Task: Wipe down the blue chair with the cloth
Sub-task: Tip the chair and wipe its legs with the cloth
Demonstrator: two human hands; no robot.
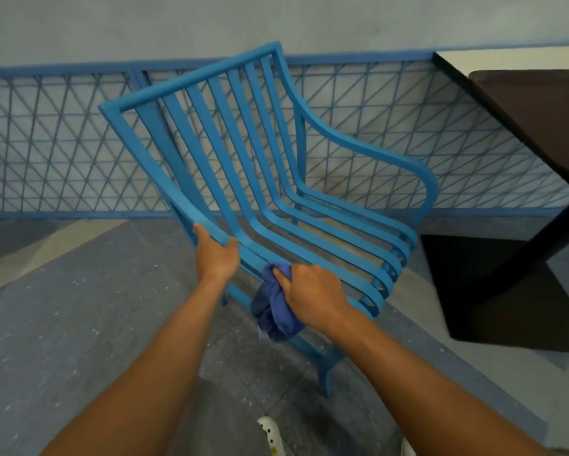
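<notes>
The blue slatted metal chair (pixel 260 153) stands tilted in front of me, its back leaning to the upper left and its seat running to the right. My left hand (pixel 215 255) grips the near armrest rail where it curves down from the backrest. My right hand (pixel 312 291) holds a bunched dark blue cloth (pixel 273 304) against the same near rail, just right of my left hand. Part of the cloth hangs below my fist, hiding a stretch of the rail.
A blue lattice fence (pixel 62 143) runs along the grey wall behind the chair. A dark table (pixel 536 126) stands at the right, casting a black shadow on the floor. The speckled grey floor (pixel 79 324) spreads to the left. My white shoe (pixel 271 434) shows at the bottom.
</notes>
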